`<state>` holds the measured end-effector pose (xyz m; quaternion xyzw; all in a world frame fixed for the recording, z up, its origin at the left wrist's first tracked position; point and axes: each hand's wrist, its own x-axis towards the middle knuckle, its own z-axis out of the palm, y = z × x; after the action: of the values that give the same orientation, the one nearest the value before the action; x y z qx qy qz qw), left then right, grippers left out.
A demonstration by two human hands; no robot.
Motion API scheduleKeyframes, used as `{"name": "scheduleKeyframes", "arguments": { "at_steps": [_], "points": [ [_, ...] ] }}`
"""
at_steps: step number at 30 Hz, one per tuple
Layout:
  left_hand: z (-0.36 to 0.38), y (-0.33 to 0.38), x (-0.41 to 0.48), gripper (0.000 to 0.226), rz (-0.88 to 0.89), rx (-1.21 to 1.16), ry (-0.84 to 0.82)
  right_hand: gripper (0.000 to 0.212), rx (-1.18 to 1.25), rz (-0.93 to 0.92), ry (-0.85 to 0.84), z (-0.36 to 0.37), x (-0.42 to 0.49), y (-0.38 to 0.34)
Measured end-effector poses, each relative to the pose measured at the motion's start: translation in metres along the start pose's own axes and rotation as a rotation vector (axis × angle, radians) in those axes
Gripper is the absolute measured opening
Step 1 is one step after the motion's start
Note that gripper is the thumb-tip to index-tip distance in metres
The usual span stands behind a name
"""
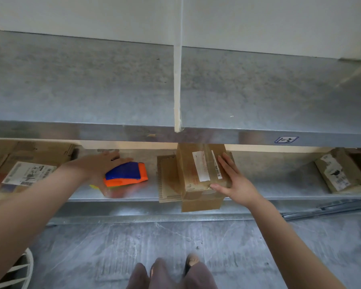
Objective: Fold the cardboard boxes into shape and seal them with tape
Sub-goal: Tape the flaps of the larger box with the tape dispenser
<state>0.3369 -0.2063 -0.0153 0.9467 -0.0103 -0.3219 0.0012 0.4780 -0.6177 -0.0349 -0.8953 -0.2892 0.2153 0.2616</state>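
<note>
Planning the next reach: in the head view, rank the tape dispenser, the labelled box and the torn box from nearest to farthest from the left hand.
1. Tape dispenser, right at the left hand, left of centre on the shelf.
2. Labelled box, at the centre, touched by the right hand.
3. Torn box, at the shelf's far right end.

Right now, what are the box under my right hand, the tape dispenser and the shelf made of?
Box: matte brown cardboard, paper labels. Tape dispenser: likely plastic, glossy orange and blue. Shelf: apparently sheet metal, dull grey sheen.
</note>
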Motion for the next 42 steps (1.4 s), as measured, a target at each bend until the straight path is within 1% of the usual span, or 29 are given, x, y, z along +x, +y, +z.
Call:
{"name": "scheduleKeyframes", "arguments": {
  "at_steps": [2,4,6,8,10,12,14,16,19,21,23,25,27,29,31,32,34,36,38,40,42],
  "points": [
    [-0.006,0.004,0.002,0.125,0.0,0.122,-0.011,0.096,-0.035,0.006,-0.013,-0.001,-0.001,-0.002],
    [-0.009,0.005,0.004,0.122,0.052,0.155,0.033,0.098,-0.082,0.009,-0.025,-0.003,-0.001,-0.004],
    [-0.012,0.007,0.003,0.11,0.103,0.09,0.121,0.102,-0.13,0.01,-0.031,-0.004,0.0,-0.004],
    [-0.016,0.018,-0.002,0.095,0.148,-0.005,0.254,0.104,-0.164,0.004,-0.026,-0.004,0.0,-0.004],
    [-0.023,0.046,-0.007,0.09,0.182,-0.056,0.353,0.103,-0.163,-0.003,-0.017,-0.002,0.0,-0.002],
    [-0.03,0.088,-0.006,0.087,0.193,-0.101,0.4,0.103,-0.14,-0.001,-0.016,0.001,-0.003,0.0],
    [-0.028,0.131,0.003,0.084,0.163,-0.154,0.425,0.104,-0.109,-0.013,-0.006,0.002,-0.006,0.003],
    [-0.017,0.165,0.015,0.085,0.094,-0.203,0.45,0.106,-0.084,-0.033,0.018,0.001,-0.008,0.005],
    [0.001,0.194,0.029,0.1,-0.017,-0.284,0.484,0.115,-0.056,-0.034,0.039,0.001,-0.008,0.005],
    [0.004,0.205,0.033,0.111,-0.071,-0.33,0.516,0.115,-0.013,-0.028,0.051,0.002,-0.009,0.005],
    [0.003,0.208,0.036,0.111,-0.113,-0.37,0.529,0.099,0.017,-0.017,0.077,0.0,-0.007,0.005],
    [0.0,0.207,0.04,0.101,-0.14,-0.404,0.521,0.08,0.015,-0.014,0.098,-0.004,-0.004,0.006],
    [-0.004,0.205,0.045,0.08,-0.133,-0.485,0.502,0.075,-0.001,-0.025,0.085,-0.007,0.0,0.009],
    [-0.008,0.213,0.047,0.07,-0.106,-0.704,0.462,0.077,-0.013,-0.023,0.064,-0.008,0.003,0.011],
    [-0.01,0.226,0.048,0.071,-0.12,-0.944,0.477,0.079,0.026,-0.004,0.058,-0.007,0.004,0.012],
    [-0.011,0.232,0.049,0.074,-0.146,-1.021,0.506,0.08,0.078,0.016,0.06,-0.006,0.005,0.013],
    [-0.011,0.239,0.053,0.08,-0.199,-1.096,0.528,0.081,0.222,0.065,0.072,-0.006,0.006,0.015],
    [-0.01,0.239,0.056,0.087,-0.202,-1.187,0.496,0.081,0.314,0.088,0.082,-0.005,0.007,0.018],
    [-0.01,0.236,0.056,0.09,-0.163,-1.325,0.439,0.078,0.363,0.088,0.066,-0.004,0.009,0.02],
    [-0.009,0.235,0.054,0.092,-0.141,-1.354,0.439,0.075,0.352,0.056,0.043,-0.003,0.008,0.02],
    [-0.006,0.24,0.05,0.094,-0.15,-1.315,0.465,0.07,0.287,-0.001,0.055,0.001,0.002,0.023]
  ]
}}
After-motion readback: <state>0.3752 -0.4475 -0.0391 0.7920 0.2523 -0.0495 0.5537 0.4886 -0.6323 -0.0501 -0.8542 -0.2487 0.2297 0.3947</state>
